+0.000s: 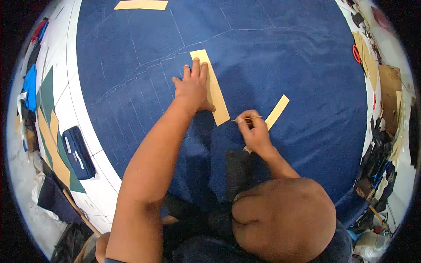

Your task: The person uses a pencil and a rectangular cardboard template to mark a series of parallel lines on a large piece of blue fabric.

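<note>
A large sheet of dark blue fabric (280,65) lies spread out, marked with thin pale lines in rows of strips. My left hand (193,87) presses on a long yellow card strip (217,101), its fingers spread along the upper part and the thumb near the lower part. Just right of that strip's lower end, my right hand (254,131) pinches a thin pen-like stick (253,117). Its tip points left, close to the card's lower corner. Beside the right hand lies another yellow card strip (277,111), its lower end hidden behind the hand.
At the far edge lies one more yellow card strip (141,5). A dark blue pouch (79,152) sits on white tiles to the left, near long card pieces (53,147). Red-handled scissors (356,53), brown card (389,85) and dark cloth scraps line the right side.
</note>
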### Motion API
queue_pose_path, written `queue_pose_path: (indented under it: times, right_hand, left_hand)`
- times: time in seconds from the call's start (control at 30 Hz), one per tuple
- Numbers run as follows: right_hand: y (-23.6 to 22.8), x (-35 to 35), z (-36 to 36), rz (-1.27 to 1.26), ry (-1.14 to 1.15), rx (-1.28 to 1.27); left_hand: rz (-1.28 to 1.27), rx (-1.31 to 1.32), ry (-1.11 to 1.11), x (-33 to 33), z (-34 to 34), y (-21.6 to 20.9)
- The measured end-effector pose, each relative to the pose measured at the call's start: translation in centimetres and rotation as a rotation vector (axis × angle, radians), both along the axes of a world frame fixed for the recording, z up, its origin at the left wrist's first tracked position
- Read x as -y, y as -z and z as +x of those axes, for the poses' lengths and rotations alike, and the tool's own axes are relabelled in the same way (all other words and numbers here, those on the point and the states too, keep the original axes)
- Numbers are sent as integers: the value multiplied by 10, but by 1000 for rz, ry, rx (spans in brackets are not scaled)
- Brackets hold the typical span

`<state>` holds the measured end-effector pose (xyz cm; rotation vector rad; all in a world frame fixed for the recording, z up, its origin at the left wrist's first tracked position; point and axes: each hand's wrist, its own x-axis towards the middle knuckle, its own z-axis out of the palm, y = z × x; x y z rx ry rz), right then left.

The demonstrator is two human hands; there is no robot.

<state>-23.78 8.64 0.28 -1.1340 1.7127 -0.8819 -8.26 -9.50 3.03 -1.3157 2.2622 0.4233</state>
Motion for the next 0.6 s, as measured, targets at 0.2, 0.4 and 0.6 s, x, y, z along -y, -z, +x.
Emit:
queue_pose_path:
  times: [0.2, 0.4, 0.6]
  right_hand:
    - [22, 2, -14, -114, 146, 56]
    - [19, 25, -12, -361, -59, -327]
    - [30, 51, -5, -462, -320, -517]
  left_hand:
    - [-21, -55, 5, 0, 3, 5]
    - [-22, -18, 3, 2, 4, 2]
    - [-66, -63, 20, -4, 5, 0]
